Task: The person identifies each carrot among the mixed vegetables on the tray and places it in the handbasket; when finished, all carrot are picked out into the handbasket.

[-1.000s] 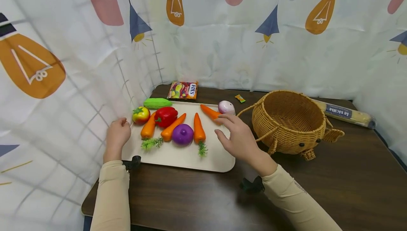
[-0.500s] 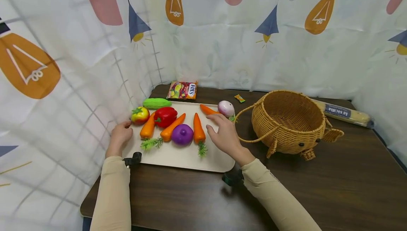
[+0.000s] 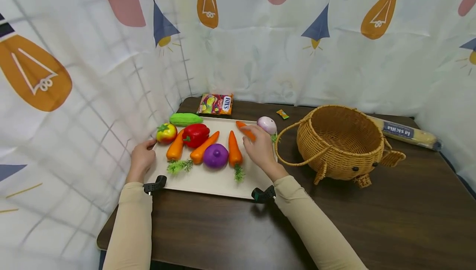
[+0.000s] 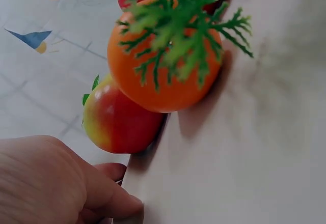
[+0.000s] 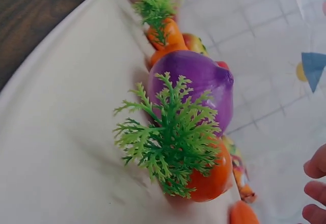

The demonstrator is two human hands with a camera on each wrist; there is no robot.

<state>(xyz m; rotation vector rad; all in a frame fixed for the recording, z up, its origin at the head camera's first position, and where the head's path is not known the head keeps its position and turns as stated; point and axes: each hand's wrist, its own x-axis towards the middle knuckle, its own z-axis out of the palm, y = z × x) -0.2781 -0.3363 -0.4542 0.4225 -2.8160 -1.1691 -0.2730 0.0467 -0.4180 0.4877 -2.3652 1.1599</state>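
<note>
A cream tray (image 3: 208, 183) bears toy vegetables. My left hand (image 3: 142, 158) pinches the tray's left edge, its thumb (image 4: 127, 208) over the rim beside a red-and-yellow tomato (image 3: 166, 133). My right hand (image 3: 263, 148) is over the tray's back right, its loosely bent fingers spread above an orange carrot (image 3: 248, 134) and partly covering it. In the right wrist view, those fingers (image 5: 317, 191) show at the right edge. A pale purple onion (image 3: 267, 125) lies just behind this hand. Mid-tray are a round purple vegetable (image 3: 215, 156), a red pepper (image 3: 196, 135) and several more carrots.
Right of the tray stands a wicker basket (image 3: 320, 156), its handle looping towards my right hand. A spaghetti pack (image 3: 409, 133) lies behind it. At the back are a FOX'S sweets bag (image 3: 215, 104) and a small wrapped sweet (image 3: 282, 114). A green ridged vegetable (image 3: 185, 119) lies at the tray's back left.
My right hand has moved left and away from me, from beside the basket handle to over the back right carrot. My left hand has come to the tray's left edge and pinches it.
</note>
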